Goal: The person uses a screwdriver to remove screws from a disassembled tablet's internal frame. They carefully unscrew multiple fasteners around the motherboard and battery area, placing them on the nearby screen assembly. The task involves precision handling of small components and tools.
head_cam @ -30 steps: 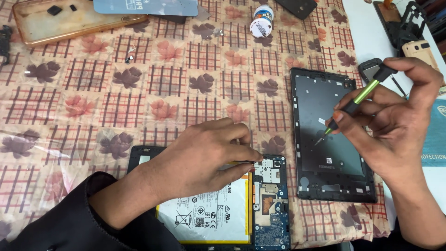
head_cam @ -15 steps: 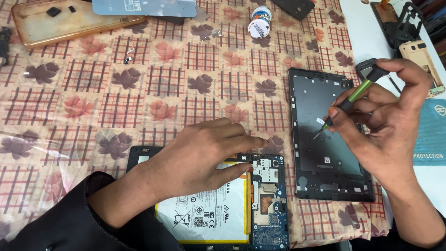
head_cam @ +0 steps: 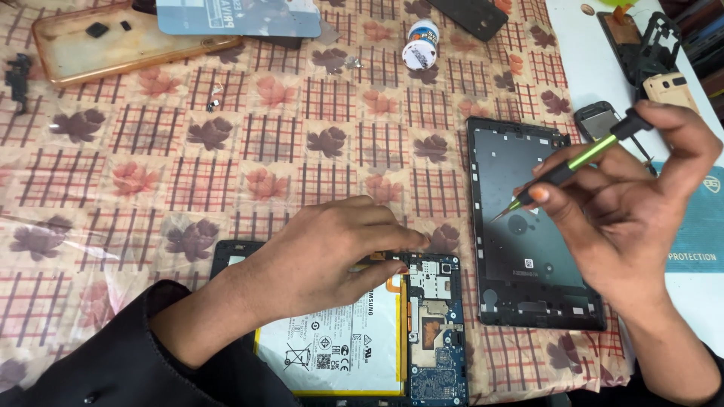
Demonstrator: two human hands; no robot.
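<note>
So we've got the opened tablet (head_cam: 392, 332) lying flat at the near edge of the desk (head_cam: 226, 173), white battery and blue circuit board showing. Our left hand (head_cam: 332, 252) lies flat on its top edge, fingers stretched out and pressing, not gripping anything. Our right hand (head_cam: 626, 203) is up and to the right of the tablet, fingers pinched round a green-and-black screwdriver (head_cam: 569, 169). Its long axis slants, tip pointing down-left toward the tablet's board, hovering over the black back frame (head_cam: 528, 234) just right of the tablet. So the left hand's on it, the tip's nearby but apart
</note>
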